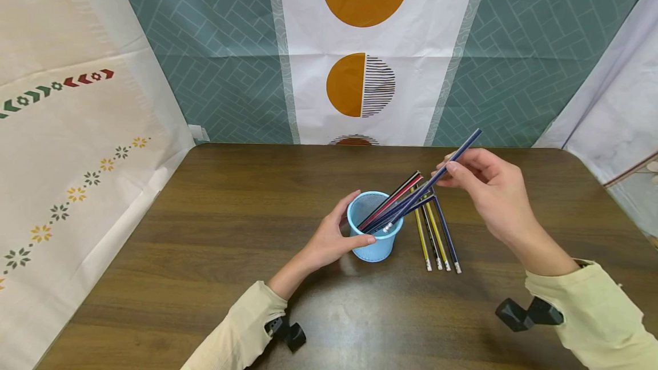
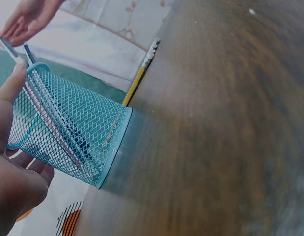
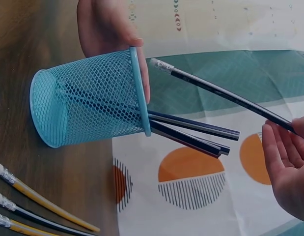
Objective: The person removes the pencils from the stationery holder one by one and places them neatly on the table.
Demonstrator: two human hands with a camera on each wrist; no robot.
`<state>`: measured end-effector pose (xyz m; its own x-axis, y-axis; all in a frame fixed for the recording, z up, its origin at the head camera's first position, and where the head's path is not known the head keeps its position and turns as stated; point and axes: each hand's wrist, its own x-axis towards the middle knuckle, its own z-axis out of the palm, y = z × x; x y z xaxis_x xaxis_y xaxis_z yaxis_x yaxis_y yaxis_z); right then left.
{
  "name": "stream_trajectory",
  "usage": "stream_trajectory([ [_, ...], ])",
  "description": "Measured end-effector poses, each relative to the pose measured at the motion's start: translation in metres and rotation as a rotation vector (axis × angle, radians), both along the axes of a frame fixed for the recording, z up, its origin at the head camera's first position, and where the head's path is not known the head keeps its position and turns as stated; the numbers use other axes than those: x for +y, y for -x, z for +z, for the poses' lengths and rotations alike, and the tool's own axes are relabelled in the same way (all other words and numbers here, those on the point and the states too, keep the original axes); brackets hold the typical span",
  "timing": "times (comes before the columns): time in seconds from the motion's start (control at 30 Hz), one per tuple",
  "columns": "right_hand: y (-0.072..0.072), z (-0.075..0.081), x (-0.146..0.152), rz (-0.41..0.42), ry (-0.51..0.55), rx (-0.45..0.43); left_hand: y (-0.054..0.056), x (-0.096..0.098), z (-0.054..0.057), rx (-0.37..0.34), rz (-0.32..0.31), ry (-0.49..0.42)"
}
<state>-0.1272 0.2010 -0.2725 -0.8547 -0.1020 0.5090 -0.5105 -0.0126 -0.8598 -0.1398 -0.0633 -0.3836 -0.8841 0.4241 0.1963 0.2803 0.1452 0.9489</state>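
A light blue mesh pencil cup (image 1: 374,251) stands upright on the table. My left hand (image 1: 331,240) grips it from the left, thumb near the rim on the near side and fingers around the far side. Inside lean several pencils (image 3: 196,123), dark blue, red and black among them, tilted to the right. My right hand (image 1: 496,193) pinches a dark blue pencil (image 3: 220,93) near its upper end, right of the cup. In the right wrist view, that pencil's white eraser (image 3: 159,64) points down at the cup's mouth, just outside the rim.
Just right of the cup, several pencils (image 1: 439,233) in yellow, black and blue lie side by side on the wooden table (image 1: 247,210), erasers towards me. A patterned cloth (image 1: 231,73) hangs behind the table's back edge, and a pale cloth (image 1: 92,159) at the left.
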Motion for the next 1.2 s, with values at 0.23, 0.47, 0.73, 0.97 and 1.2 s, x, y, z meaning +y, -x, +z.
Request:
stream_trajectory([
  [0.23,-0.001,0.001,0.003,0.008,0.019,-0.004,0.001,0.0,-0.002,-0.001,-0.003,0.003],
  [0.47,0.001,0.001,0.006,0.0,0.017,-0.029,0.001,0.0,-0.001,0.006,0.005,0.01],
  [0.73,0.004,-0.002,0.012,0.018,-0.016,-0.091,0.002,0.001,-0.002,-0.003,0.001,0.0],
  [0.97,0.008,-0.004,0.016,0.01,-0.022,-0.136,0.002,0.0,-0.001,0.003,0.008,0.012],
  [1.2,0.011,-0.01,0.021,-0.069,-0.187,-0.178,0.002,0.0,-0.002,0.007,0.007,0.019],
])
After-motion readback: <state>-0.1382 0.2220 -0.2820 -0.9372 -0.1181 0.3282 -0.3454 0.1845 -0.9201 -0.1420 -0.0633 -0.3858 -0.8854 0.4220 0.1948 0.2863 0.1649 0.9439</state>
